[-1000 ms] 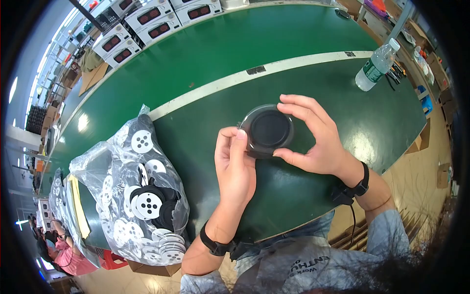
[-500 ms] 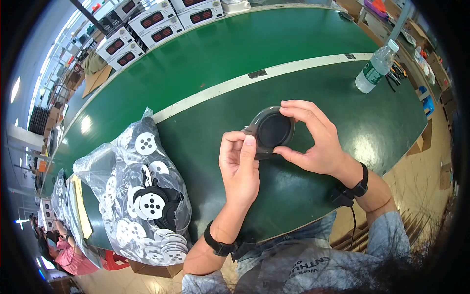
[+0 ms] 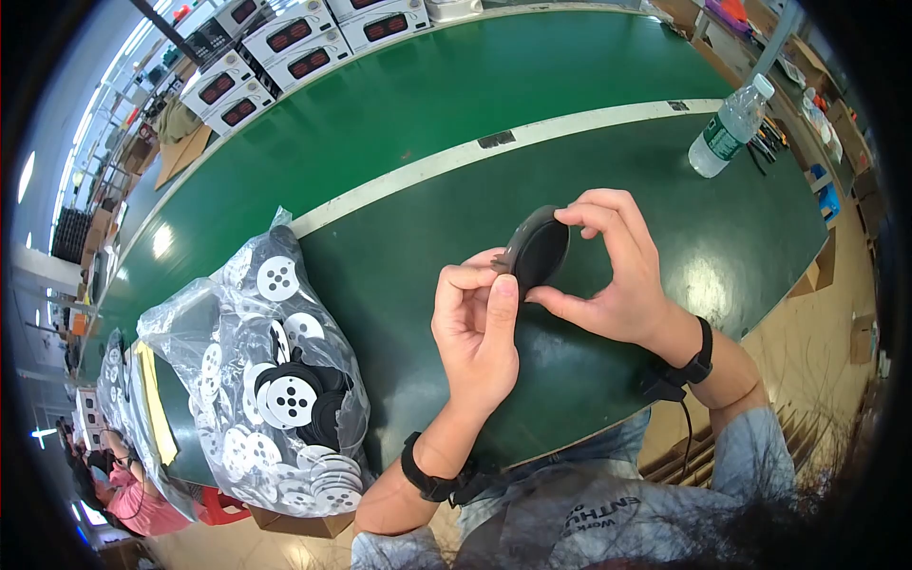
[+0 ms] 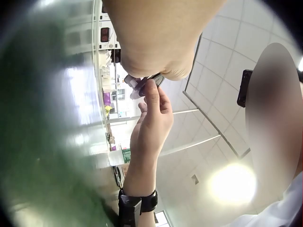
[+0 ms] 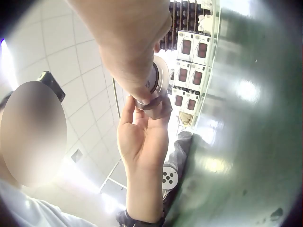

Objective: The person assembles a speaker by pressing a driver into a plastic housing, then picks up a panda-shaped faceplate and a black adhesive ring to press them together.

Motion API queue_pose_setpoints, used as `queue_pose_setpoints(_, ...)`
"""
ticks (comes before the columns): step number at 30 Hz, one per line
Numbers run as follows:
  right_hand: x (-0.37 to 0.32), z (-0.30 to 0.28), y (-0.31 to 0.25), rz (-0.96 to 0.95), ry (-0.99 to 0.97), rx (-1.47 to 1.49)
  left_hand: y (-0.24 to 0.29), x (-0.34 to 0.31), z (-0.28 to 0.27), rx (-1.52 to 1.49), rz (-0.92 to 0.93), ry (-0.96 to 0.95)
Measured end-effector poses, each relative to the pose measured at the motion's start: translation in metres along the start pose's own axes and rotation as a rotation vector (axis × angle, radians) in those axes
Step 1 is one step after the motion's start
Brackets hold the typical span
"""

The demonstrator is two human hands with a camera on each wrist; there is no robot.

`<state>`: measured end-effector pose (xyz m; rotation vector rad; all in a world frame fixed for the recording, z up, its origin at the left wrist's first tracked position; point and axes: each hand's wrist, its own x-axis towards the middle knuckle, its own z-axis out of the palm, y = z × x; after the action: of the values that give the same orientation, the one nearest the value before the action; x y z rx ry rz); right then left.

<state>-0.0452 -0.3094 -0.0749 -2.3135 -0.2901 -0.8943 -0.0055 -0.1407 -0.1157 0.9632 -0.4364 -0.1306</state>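
A round dark disc [image 3: 543, 251] with a translucent grey rim is held up above the green table, tilted nearly edge-on in the head view. The left hand [image 3: 478, 332] pinches its lower left edge between thumb and fingers. With thumb below and fingertips above, the right hand [image 3: 619, 271] grips its right side. In the right wrist view the disc [image 5: 162, 75] shows a pale rim and a grey tab at the left fingertips. The left wrist view shows the right hand [image 4: 152, 118] pinching the disc, partly hidden behind the left hand [image 4: 151, 42].
A clear plastic bag [image 3: 224, 366] of white discs with black holes and some black rings lies at the left. A water bottle [image 3: 730, 128] stands at the back right. White boxes [image 3: 306, 59] are stacked beyond the green table [image 3: 427, 104]. Another person [image 3: 142, 503] is at the far left.
The disc has turned from facing the head camera to nearly edge-on. The left hand has shifted right along with it; the right hand still grips its right side.
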Motion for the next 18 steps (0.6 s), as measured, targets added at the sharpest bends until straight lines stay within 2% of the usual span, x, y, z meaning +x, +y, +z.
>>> queue_pose_setpoints(7,-0.006,0.007,0.007,0.183,-0.022,0.200,-0.004,-0.005,0.005,0.072,-0.002,-0.001)
queue_pose_setpoints(10,-0.008,0.008,0.011,0.262,-0.043,0.318,-0.003,-0.007,0.007,0.212,0.006,-0.014)
queue_pose_setpoints(18,-0.005,0.007,0.023,0.368,-0.060,0.560,-0.006,-0.002,0.002,0.195,0.027,0.018)
